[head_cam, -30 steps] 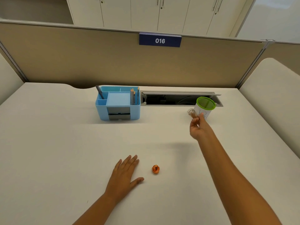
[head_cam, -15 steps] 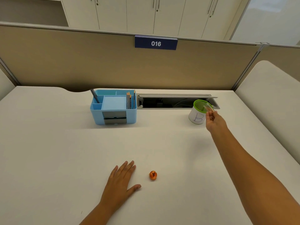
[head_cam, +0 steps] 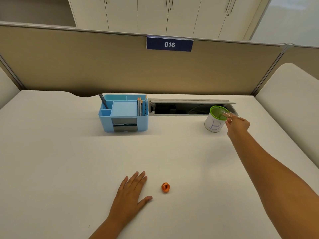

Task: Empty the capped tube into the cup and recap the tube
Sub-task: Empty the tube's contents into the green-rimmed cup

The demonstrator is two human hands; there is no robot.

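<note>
Left hand point(head_cam: 132, 192): laid flat near the table point(head_cam: 51, 161) front edge, fingers spread wide, orange cap point(head_cam: 165, 187) just beside. Right hand point(head_cam: 237, 125): extended toward the far right edge, fingers pinched on the clear tube point(head_cam: 226, 114), tilted over the cup point(head_cam: 215, 120); tube contents indistinct.

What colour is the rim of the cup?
Green, on the white cup, seen in the head view.

Matt counter point(head_cam: 69, 161), plastic things
Clear tube point(head_cam: 226, 114) over the cup point(head_cam: 214, 125); glossy blue organizer point(head_cam: 123, 125) left of the cup
</note>
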